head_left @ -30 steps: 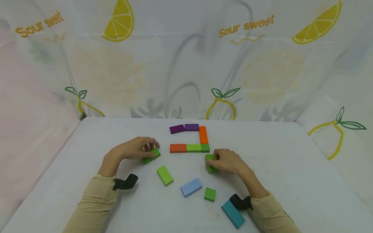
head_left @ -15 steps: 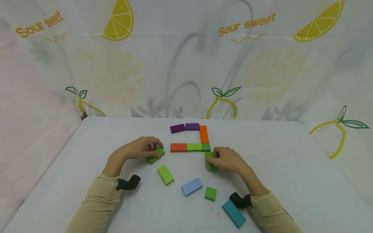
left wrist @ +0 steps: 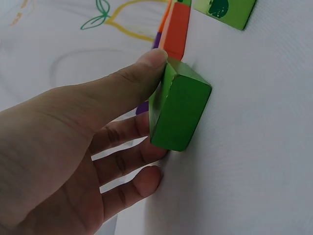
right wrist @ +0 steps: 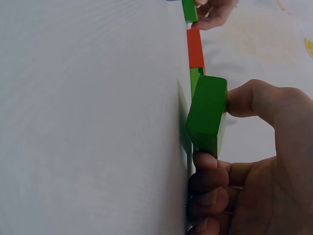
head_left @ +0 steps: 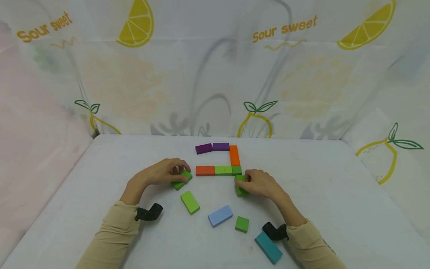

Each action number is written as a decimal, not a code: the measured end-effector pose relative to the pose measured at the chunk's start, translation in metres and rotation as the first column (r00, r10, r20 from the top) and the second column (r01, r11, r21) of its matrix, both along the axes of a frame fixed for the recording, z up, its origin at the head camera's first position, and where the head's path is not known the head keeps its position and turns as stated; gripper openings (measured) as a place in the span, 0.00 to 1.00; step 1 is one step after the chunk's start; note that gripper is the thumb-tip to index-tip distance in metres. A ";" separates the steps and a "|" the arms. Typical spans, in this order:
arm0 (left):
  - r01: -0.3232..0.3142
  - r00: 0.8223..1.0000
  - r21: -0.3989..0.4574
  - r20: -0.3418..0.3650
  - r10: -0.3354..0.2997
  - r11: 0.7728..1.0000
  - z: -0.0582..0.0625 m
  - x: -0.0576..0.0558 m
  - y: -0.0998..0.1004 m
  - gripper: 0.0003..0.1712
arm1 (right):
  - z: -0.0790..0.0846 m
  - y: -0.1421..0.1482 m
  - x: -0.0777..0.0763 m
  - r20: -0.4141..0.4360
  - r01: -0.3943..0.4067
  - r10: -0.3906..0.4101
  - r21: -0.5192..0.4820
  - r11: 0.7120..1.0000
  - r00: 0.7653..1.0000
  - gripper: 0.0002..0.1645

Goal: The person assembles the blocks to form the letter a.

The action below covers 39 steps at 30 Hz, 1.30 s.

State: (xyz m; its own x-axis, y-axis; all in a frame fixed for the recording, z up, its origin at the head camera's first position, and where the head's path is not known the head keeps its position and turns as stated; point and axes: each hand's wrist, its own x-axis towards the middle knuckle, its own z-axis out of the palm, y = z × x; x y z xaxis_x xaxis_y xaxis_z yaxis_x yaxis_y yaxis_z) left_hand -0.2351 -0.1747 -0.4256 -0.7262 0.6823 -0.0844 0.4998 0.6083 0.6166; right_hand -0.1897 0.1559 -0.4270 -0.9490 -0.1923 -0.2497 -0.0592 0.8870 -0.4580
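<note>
My left hand pinches a green block between thumb and fingers, just left of the red-orange block. In the right wrist view my right hand grips another green block with thumb and curled fingers. That block is near the small dark green block that ends a row. The row runs from the red-orange block through a light green block to the dark green one. An orange block rises behind it, and two purple blocks lie at the top.
Loose on the white table lie a light green block, a blue block, a small green block and a teal block. The teal block is beside the right wrist's black camera mount. A printed cloth hangs behind.
My left hand has moved right with its green block, toward the red-orange block. My right hand has shifted slightly up and left with its block, toward the row.
</note>
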 end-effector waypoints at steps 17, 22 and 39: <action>-0.022 1.000 0.003 -0.016 0.022 1.000 -0.007 -0.001 0.001 0.17 | 0.000 -0.005 0.000 0.000 0.014 -0.014 0.021 1.000 1.000 0.19; -0.014 0.999 0.000 -0.036 0.014 1.000 -0.007 0.000 0.001 0.17 | -0.001 -0.005 0.000 -0.009 0.016 -0.016 0.020 1.000 1.000 0.19; -0.005 0.999 -0.004 -0.042 0.005 1.000 -0.005 0.000 0.005 0.16 | -0.001 -0.008 0.001 -0.030 0.027 -0.025 0.050 0.998 0.999 0.20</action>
